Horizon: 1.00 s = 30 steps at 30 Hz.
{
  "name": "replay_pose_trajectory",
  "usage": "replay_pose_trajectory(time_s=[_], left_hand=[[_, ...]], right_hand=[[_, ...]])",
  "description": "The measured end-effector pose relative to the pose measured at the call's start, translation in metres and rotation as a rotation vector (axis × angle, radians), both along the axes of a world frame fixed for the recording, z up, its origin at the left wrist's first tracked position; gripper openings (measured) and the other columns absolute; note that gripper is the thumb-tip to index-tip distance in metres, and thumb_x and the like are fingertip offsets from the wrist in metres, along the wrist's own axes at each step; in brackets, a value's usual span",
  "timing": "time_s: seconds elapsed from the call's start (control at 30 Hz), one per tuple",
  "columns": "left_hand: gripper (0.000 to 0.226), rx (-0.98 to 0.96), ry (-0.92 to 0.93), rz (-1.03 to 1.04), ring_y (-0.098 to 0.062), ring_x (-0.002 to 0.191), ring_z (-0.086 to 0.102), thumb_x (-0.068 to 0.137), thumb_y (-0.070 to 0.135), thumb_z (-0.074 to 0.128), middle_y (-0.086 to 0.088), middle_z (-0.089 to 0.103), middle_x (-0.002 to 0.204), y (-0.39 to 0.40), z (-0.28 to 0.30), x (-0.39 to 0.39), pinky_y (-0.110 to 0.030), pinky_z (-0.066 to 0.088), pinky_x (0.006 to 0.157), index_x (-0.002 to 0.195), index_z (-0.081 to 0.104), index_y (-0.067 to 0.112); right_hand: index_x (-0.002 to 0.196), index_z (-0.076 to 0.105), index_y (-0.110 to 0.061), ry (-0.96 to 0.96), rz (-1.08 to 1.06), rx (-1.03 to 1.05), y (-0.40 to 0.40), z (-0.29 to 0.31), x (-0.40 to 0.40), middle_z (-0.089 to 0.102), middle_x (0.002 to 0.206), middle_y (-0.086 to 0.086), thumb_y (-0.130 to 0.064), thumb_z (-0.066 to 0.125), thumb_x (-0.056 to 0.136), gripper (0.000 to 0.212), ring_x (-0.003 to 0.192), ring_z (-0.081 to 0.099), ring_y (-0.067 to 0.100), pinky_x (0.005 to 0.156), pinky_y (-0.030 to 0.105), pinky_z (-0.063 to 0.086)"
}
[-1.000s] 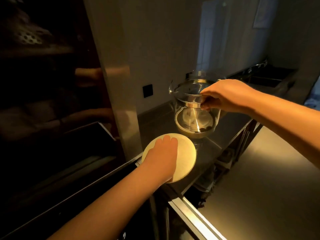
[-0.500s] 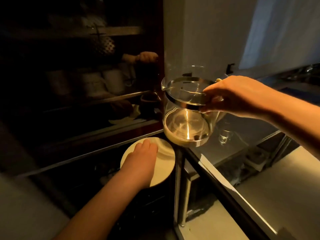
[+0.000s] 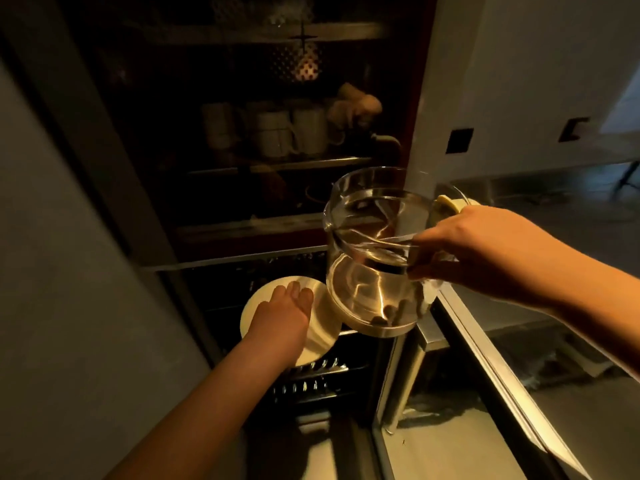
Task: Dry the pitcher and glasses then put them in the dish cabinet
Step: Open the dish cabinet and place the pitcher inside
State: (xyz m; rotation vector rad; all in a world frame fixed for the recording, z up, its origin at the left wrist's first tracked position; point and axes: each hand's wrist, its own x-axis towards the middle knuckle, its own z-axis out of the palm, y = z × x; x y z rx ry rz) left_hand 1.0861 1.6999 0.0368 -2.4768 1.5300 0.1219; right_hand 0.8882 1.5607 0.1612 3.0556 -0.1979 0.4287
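The clear glass pitcher [image 3: 370, 265] with a steel band and base hangs in the air in front of the open dish cabinet [image 3: 277, 166]. My right hand [image 3: 485, 251] grips it by the rim and the pale handle side. Lower left, my left hand [image 3: 280, 317] lies over a round pale disc [image 3: 323, 327] and holds it just beside the pitcher's base, above the cabinet's lower wire rack [image 3: 311, 379]. No drinking glass shows in view.
White mugs [image 3: 294, 133] stand in a row on the cabinet's middle shelf, with dim items above. The steel counter [image 3: 554, 216] runs to the right, its edge right under the pitcher. A grey wall panel [image 3: 69, 271] stands at the left.
Both hands left the counter and swung left to the open cabinet. The pitcher was lifted off the counter, and the disc came along under my left hand.
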Motion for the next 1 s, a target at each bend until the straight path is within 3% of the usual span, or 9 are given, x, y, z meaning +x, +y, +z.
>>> replay_pose_trajectory(time_s=[0.13, 0.3, 0.47, 0.57, 0.67, 0.83, 1.0], left_hand=[[0.080, -0.008, -0.046, 0.063, -0.025, 0.123, 0.033, 0.079, 0.008, 0.067, -0.008, 0.028, 0.137, 0.019, -0.013, 0.004, -0.032, 0.040, 0.085, 0.144, 0.020, 0.014], [0.074, -0.058, -0.047, 0.130, -0.024, 0.120, 0.036, 0.076, 0.009, 0.069, -0.005, 0.032, 0.134, 0.033, -0.034, 0.014, -0.031, 0.041, 0.085, 0.137, 0.029, 0.016], [0.057, -0.130, -0.017, 0.148, -0.023, 0.120, 0.037, 0.083, 0.012, 0.063, -0.004, 0.035, 0.134, 0.034, -0.053, 0.032, -0.032, 0.042, 0.085, 0.132, 0.035, 0.017], [0.059, -0.105, -0.006, 0.143, -0.023, 0.121, 0.036, 0.082, 0.009, 0.063, -0.005, 0.034, 0.135, 0.028, -0.069, 0.048, -0.033, 0.042, 0.087, 0.133, 0.035, 0.016], [0.063, -0.098, 0.021, 0.124, -0.023, 0.123, 0.035, 0.081, 0.009, 0.064, -0.004, 0.032, 0.137, 0.015, -0.081, 0.066, -0.032, 0.041, 0.089, 0.135, 0.032, 0.017], [0.064, -0.147, 0.027, 0.017, -0.022, 0.120, 0.037, 0.079, 0.004, 0.064, -0.003, 0.036, 0.133, -0.018, -0.098, 0.092, -0.030, 0.040, 0.086, 0.133, 0.035, 0.018], [0.065, -0.172, 0.057, -0.098, -0.021, 0.121, 0.037, 0.077, 0.005, 0.066, -0.003, 0.036, 0.133, -0.049, -0.115, 0.108, -0.029, 0.040, 0.088, 0.133, 0.035, 0.018]], right_hand=[[0.085, 0.066, -0.030, -0.025, 0.070, 0.010, 0.006, -0.017, 0.000, 0.066, 0.068, -0.013, -0.041, 0.053, 0.076, 0.019, 0.057, 0.061, 0.006, 0.048, 0.017, 0.044], [0.082, 0.066, -0.029, -0.105, 0.147, 0.014, 0.015, -0.043, 0.002, 0.065, 0.065, -0.009, -0.045, 0.051, 0.076, 0.023, 0.055, 0.062, 0.012, 0.044, 0.031, 0.052], [0.078, 0.067, -0.030, -0.071, 0.180, -0.046, 0.021, -0.075, 0.013, 0.062, 0.058, -0.010, -0.039, 0.068, 0.066, 0.016, 0.049, 0.060, 0.009, 0.050, 0.023, 0.045], [0.077, 0.068, -0.030, -0.041, 0.171, -0.008, 0.022, -0.099, 0.018, 0.062, 0.056, -0.012, -0.031, 0.083, 0.051, 0.030, 0.049, 0.059, 0.003, 0.054, 0.019, 0.043], [0.079, 0.066, -0.033, -0.021, 0.154, 0.049, 0.025, -0.119, 0.020, 0.063, 0.061, -0.017, -0.028, 0.086, 0.047, 0.037, 0.055, 0.060, 0.000, 0.056, 0.021, 0.049], [0.083, 0.059, -0.036, -0.024, 0.116, 0.058, 0.028, -0.146, 0.027, 0.063, 0.064, -0.020, -0.034, 0.077, 0.053, 0.035, 0.057, 0.059, -0.002, 0.054, 0.018, 0.046], [0.083, 0.060, -0.034, 0.029, 0.020, 0.036, 0.025, -0.170, 0.031, 0.063, 0.064, -0.018, -0.029, 0.087, 0.042, 0.049, 0.057, 0.059, 0.001, 0.052, 0.020, 0.049]])
